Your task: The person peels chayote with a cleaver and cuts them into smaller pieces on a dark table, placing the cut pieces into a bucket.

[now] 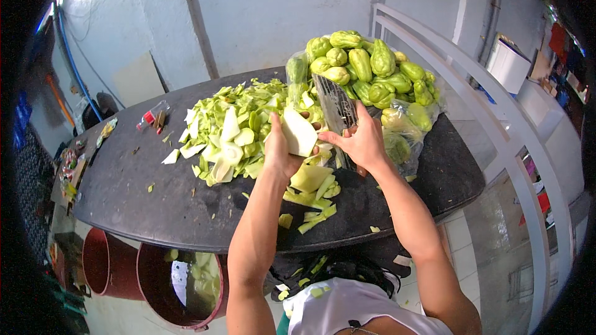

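My left hand (280,150) grips a cut piece of chayote (299,133), its pale flat face turned up toward the right. In my right hand (361,139) is a broad-bladed cleaver (334,104), held upright with wet bits on its blade, close beside the piece but apart from it. The fingers round the handle partly hide it. Beyond and left of my left hand spreads a heap of chayote peelings and slices (230,130). Under my hands lie a pale chunk (309,178) and several green strips (320,214).
Whole green chayotes (372,65) are piled in clear plastic at the table's far right. The dark table (149,186) also bears a small red-capped container (149,118). Red tubs (144,273), one holding water and pale pieces, stand below left. A white railing (496,111) runs along the right.
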Available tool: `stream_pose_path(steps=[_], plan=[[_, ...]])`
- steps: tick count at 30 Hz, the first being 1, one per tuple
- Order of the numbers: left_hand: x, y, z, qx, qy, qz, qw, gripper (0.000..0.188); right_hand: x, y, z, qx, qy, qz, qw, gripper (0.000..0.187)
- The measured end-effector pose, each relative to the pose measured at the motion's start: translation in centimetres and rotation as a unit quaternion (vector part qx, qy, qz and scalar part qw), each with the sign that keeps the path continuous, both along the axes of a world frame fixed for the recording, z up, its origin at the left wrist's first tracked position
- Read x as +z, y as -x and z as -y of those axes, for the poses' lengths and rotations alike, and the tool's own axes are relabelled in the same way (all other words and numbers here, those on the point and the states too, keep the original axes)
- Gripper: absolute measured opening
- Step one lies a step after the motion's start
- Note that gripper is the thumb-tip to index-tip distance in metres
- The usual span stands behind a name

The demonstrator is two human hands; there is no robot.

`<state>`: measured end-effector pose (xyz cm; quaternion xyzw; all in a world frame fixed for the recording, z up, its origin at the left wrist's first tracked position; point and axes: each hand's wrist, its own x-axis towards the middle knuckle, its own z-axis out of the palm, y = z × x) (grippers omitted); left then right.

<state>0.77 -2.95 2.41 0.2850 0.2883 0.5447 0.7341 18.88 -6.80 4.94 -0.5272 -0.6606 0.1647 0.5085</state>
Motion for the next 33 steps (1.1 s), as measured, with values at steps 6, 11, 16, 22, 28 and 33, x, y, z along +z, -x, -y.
stream_pose_path(steps=[6,11,16,22,28,33], plan=[[-0.3,0.5,-1.4,0.009,-0.009,0.152,0.988,0.061,-1.3,0.0,-1.3,0.041,-0.077,-0.050,0.995,0.055],[-0.3,2.7,-1.4,-0.057,-0.114,0.117,0.985,0.065,-0.9,-0.9,-0.7,0.194,0.108,-0.164,0.961,0.025],[1.8,2.0,0.0,0.005,-0.101,0.070,0.992,0.063,-1.6,-0.6,-0.7,0.227,0.122,-0.168,0.951,0.027],[1.9,1.9,0.3,0.009,-0.123,0.067,0.990,0.049,-1.3,-0.6,-0.6,0.224,0.135,-0.157,0.952,0.028],[1.7,1.9,0.2,0.021,-0.127,0.062,0.990,0.052,-1.2,-0.6,-0.4,0.229,0.129,-0.158,0.952,0.029],[1.6,1.9,0.1,0.057,-0.106,0.046,0.992,0.048,-1.8,-0.6,-0.8,0.233,0.117,-0.146,0.954,0.028]])
